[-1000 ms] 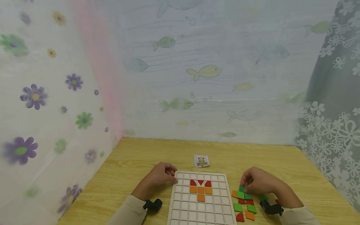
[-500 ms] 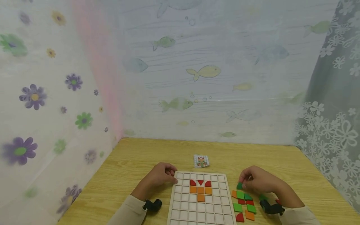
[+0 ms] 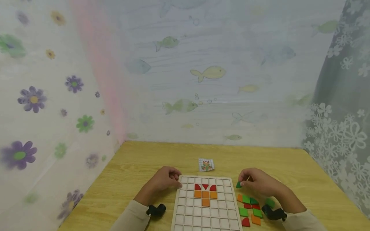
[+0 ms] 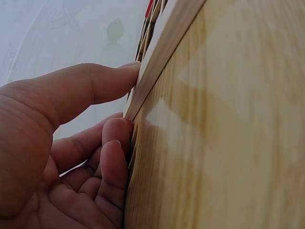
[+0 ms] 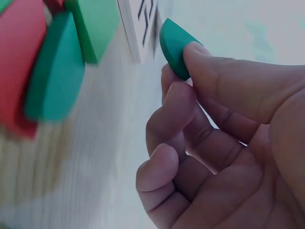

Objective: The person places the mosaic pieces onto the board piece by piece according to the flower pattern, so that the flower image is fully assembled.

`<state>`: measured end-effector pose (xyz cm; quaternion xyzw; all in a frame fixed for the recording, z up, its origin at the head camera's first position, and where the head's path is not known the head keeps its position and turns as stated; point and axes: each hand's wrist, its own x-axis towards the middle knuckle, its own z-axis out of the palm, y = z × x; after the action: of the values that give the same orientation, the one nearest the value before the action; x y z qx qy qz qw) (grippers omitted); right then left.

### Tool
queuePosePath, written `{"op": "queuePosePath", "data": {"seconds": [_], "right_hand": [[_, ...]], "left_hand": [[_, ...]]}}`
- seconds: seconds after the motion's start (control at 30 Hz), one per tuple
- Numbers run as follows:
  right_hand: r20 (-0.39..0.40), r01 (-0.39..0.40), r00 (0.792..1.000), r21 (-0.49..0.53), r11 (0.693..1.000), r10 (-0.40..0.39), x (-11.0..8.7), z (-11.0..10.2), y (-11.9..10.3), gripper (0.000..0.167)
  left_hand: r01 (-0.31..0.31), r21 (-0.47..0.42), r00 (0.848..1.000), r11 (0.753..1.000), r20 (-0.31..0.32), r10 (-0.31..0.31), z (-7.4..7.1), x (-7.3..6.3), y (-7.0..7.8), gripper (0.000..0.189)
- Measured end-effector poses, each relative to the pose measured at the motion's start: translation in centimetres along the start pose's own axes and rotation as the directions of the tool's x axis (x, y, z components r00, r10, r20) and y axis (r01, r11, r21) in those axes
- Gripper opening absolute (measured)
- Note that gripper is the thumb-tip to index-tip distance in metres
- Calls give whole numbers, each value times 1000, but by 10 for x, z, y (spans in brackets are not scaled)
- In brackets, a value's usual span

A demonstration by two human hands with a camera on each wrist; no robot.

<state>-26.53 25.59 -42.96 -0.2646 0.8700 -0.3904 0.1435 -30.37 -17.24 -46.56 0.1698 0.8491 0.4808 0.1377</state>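
My left hand point(image 3: 165, 179) grips the upper left corner of a pale wooden grid board point(image 3: 188, 211); in the left wrist view its thumb presses the rim and its other fingers curl against the side. Between thumb and fingertips my right hand point(image 3: 259, 182) pinches a dark green quarter-circle tile point(image 5: 174, 50), just right of the board's upper right edge. Set in the board's upper cells are two red quarter-circle tiles point(image 3: 213, 188), a red triangle tile point(image 3: 205, 186) and several orange square tiles point(image 3: 206, 194) in a T shape.
Loose green, red and orange tiles point(image 3: 243, 212) lie in a cluster right of the board, some overlapping. Behind the board lies a small pattern card point(image 3: 206, 165) on the wooden table point(image 3: 162, 154). Fabric walls with fish and flowers enclose the table's back and left.
My right hand has lifted the dark green tile from the cluster and carried it left and away from me, toward the board. My left hand stays at the board's corner.
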Motion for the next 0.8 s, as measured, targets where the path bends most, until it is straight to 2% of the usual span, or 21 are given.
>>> {"op": "queuePosePath", "data": {"seconds": [0.33, 0.57, 0.8], "right_hand": [[-33, 29, 999, -23, 999, -29, 12, 14, -15, 10], [-31, 10, 999, -21, 1000, -10, 19, 27, -26, 9], [-7, 50, 999, 1, 999, -50, 20, 40, -36, 8]], "left_hand": [[0, 39, 1000, 999, -28, 1, -1, 2, -1, 40], [-11, 38, 1000, 999, -23, 12, -2, 3, 0, 41], [-8, 47, 1000, 999, -16, 9, -2, 2, 0, 41]]}}
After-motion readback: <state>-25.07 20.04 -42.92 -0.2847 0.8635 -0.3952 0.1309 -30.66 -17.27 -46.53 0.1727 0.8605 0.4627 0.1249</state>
